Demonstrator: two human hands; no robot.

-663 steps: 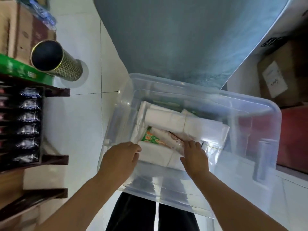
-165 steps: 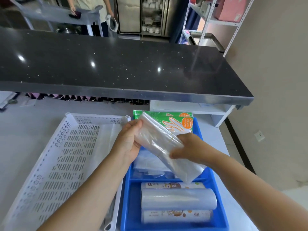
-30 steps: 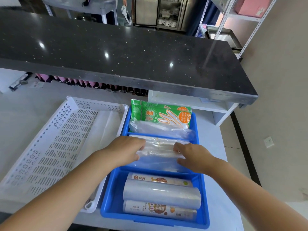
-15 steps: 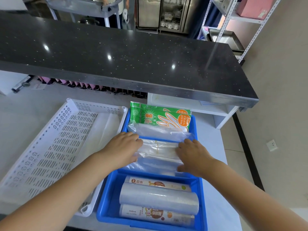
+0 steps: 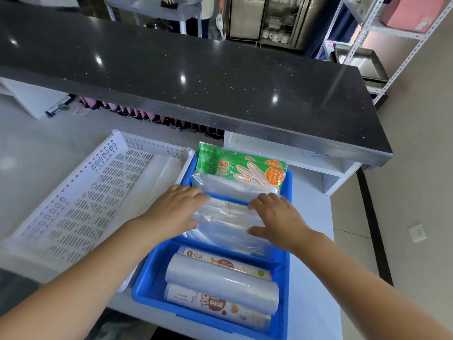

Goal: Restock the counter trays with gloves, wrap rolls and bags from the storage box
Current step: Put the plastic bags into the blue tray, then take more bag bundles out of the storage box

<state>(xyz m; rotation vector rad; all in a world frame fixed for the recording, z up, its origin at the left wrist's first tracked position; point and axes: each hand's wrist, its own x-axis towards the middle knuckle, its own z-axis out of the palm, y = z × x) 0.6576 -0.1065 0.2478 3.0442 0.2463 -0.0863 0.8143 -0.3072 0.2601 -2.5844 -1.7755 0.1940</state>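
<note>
Our left hand [image 5: 177, 209] and right hand [image 5: 274, 220] press flat, fingers spread, on the clear plastic bag stack [image 5: 226, 223] in the blue plastic tray [image 5: 157, 273]. What lies beneath it is hidden

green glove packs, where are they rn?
Head view: the green glove packs stand at the far end of the blue tray, behind the clear bags, beside the white tray.

A shop's service area: a black bar top [image 5: 196, 69] over the tabletop [image 5: 49, 148], a steel cabinet [image 5: 267, 20] of cups, and metal shelving [image 5: 382, 28] behind.
</note>
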